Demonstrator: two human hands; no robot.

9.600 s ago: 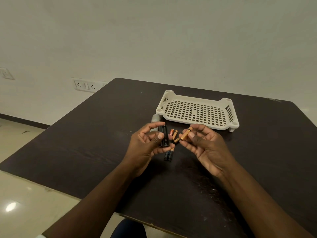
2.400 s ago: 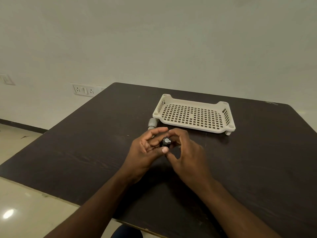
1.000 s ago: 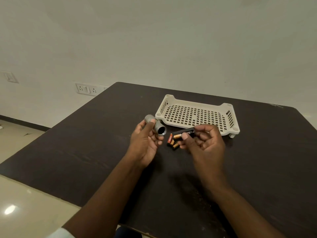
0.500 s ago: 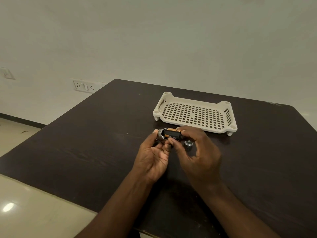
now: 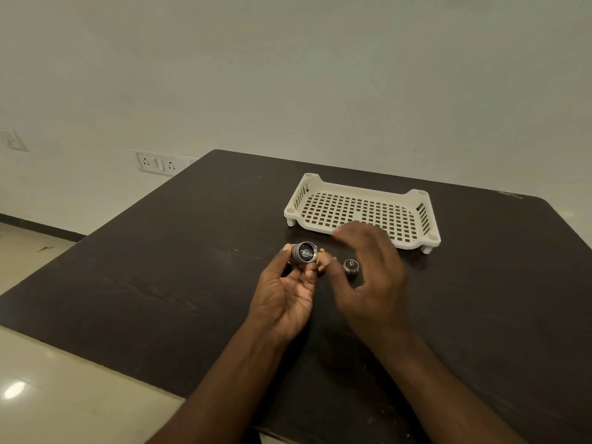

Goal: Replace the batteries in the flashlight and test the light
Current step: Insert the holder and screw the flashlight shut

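The room is dim and evenly lit, with a greenish-grey cast on the wall (image 5: pixel 288 75). A bright glare spot shines on the glossy floor (image 5: pixel 14 390) at lower left, a reflection of a light overhead. The dark bench (image 5: pixel 160 283) soaks up light and shows only faint, soft shadows beneath the arms. The right hand (image 5: pixel 371 277) is smeared by motion blur at its fingers. Wide-angle distortion bends the bench edges and skirting line.
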